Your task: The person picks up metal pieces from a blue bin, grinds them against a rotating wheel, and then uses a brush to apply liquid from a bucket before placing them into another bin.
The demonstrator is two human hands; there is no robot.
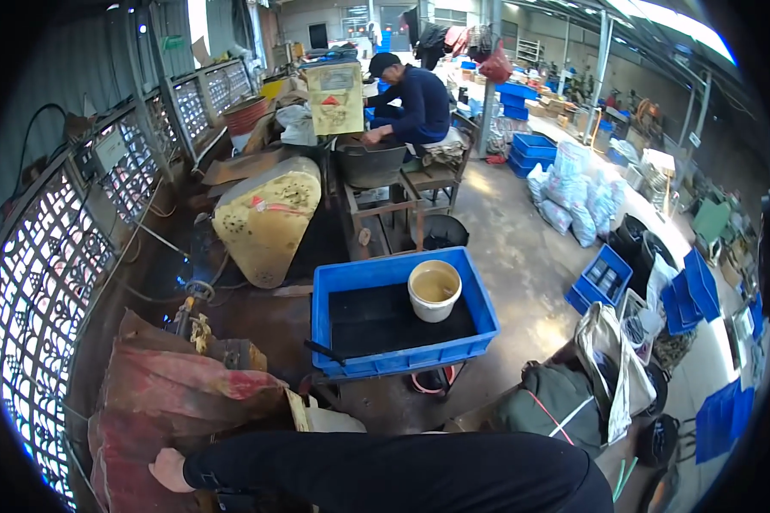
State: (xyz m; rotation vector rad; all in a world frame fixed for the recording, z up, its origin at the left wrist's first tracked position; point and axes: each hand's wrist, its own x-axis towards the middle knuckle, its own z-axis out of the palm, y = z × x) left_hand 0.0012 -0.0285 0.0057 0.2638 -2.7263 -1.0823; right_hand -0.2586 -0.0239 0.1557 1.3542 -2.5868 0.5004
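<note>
A black-sleeved arm reaches across the lower edge from the right, and at its left end is my right hand point(169, 470). It lies against a worn red cover point(158, 385) draped over something bulky at the lower left. Its fingers are mostly hidden, so their grip does not show. My left hand is out of view. Ahead stands a blue plastic tub point(402, 361) with dark contents in its bottom. Inside it, to the right, sits a white bucket point(429, 309) of cloudy brownish liquid. A dark handle-like piece point(323, 350) rests over the tub's near left corner.
Beyond the tub, a person point(415, 98) in dark clothes sits by a dark basin point(370, 164). A yellowish machine guard point(269, 218) stands left of them. To the right are filled plastic bags point(569, 192), a blue crate point(603, 278) and a dark green sack point(543, 406).
</note>
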